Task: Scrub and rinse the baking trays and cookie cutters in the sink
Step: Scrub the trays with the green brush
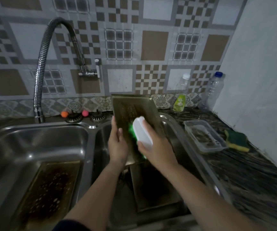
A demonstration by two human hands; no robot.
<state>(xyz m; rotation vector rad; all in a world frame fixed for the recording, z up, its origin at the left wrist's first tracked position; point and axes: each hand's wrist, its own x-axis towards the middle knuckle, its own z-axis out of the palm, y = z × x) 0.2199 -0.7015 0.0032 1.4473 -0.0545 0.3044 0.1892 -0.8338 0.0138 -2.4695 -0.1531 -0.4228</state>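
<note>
Head view: left hand (117, 144) grips a raised baking tray (134, 107), right hand (154, 147) holds the scrub brush (141, 132); two trays (47, 185) look unwashed.

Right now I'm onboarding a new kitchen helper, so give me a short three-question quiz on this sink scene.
1. True or false: the right hand holds the green-bristled scrub brush against the raised baking tray.
2. Which hand steadies that tray's edge?
A. left hand
B. neither
3. Fill in: a second dirty tray lies in the ____ basin.

Key: 1 true; 2 A; 3 left.
</note>
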